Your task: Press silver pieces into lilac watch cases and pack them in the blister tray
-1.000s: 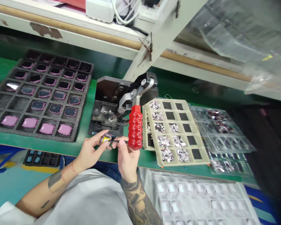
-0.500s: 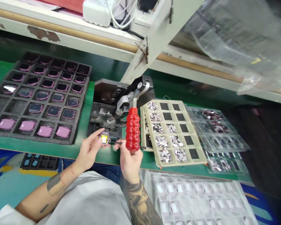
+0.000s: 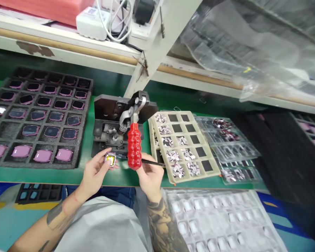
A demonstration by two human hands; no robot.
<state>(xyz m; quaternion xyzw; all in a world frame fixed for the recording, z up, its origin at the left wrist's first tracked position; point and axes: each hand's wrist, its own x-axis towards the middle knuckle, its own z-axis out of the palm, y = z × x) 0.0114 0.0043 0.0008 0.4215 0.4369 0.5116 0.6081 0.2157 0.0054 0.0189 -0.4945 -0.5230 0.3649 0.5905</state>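
My left hand (image 3: pixel 94 173) is closed around a small watch case (image 3: pixel 110 159), thumb on its face; the case has a silvery purple rim and a yellow and white inside. My right hand (image 3: pixel 152 177) grips a slim black tweezers-like tool (image 3: pixel 153 162). Its thin end points left toward the watch case, while the other end sticks out to the right. The red ribbed handle (image 3: pixel 134 147) of a toggle clamp hangs in front of the right fingers and partly hides them. Behind both hands stands the clamp's dark metal fixture (image 3: pixel 107 131).
On the left, a grey foam tray (image 3: pixel 80 140) holds purple watch cases. To the right lie a cream compartment tray (image 3: pixel 214 159) with small silvery pieces and clear plastic trays (image 3: pixel 248 152). A plastic-covered tray (image 3: pixel 212 220) sits below the bench edge. A shelf (image 3: pixel 68 57) crosses above.
My right hand has shifted right with the slim black tool, away from the watch case. The left hand still holds the case. The whole view has swung a little to the right.
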